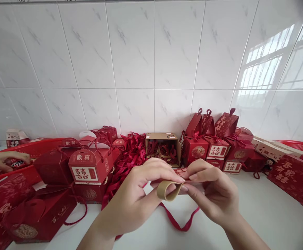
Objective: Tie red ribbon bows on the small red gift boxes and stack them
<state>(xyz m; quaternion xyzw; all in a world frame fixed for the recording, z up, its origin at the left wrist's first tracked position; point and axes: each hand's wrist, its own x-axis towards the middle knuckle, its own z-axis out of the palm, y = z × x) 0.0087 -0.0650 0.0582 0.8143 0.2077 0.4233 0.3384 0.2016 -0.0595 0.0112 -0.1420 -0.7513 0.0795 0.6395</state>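
Observation:
In the middle, close to me, a tan strap [164, 191] is bent into a loop. My left hand [141, 194] has its thumb inside the loop and its fingers over the top. The strap's ends meet at the fingertips of my right hand [211, 191], which pinches them. Between and behind the fingers shows part of a red printed card piece [180, 172]; both hands hide most of it. A dark red ribbon [179, 225] hangs or lies in a curve below the hands.
Finished red gift boxes [89, 166] stand at the left, more boxes [195, 149] at the right. Between them are a heap of red ribbon [133, 149] and a cardboard box [177, 147] of straps. At far left, another person's hand [8, 159] reaches into a red basket [44, 146].

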